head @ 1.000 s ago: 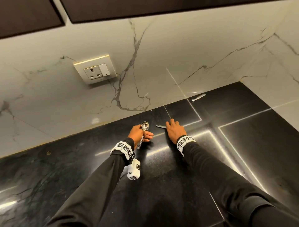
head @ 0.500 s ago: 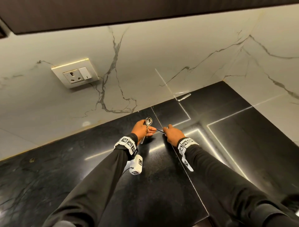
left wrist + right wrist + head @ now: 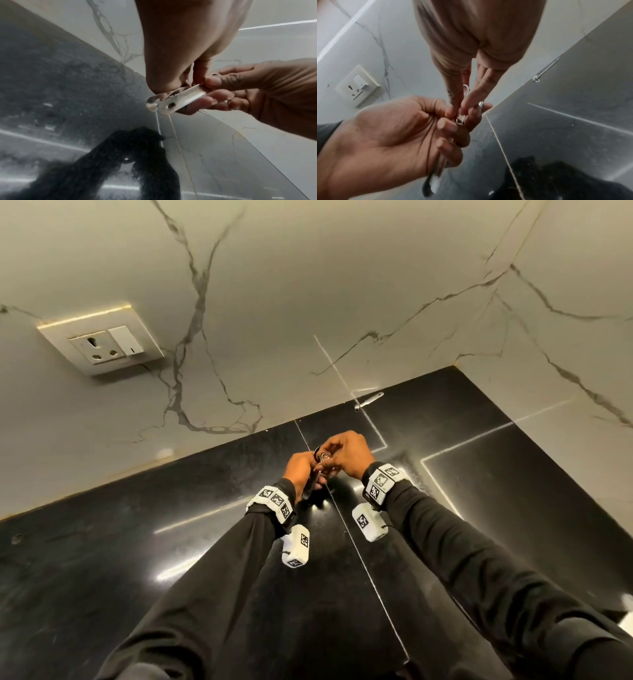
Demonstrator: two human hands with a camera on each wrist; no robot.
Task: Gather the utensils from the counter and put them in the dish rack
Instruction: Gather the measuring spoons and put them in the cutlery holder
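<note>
Both hands [image 3: 329, 463] pinching thin, shiny steel spoons [image 3: 178, 100] above the glossy black stone counter [image 3: 137, 542].

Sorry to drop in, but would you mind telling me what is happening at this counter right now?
A person is gathering metal utensils above the black counter. The left hand grips a bundle of utensils, and the right hand pinches another utensil against that bundle. One more utensil lies on the counter by the wall. No dish rack shows in these views.
</note>
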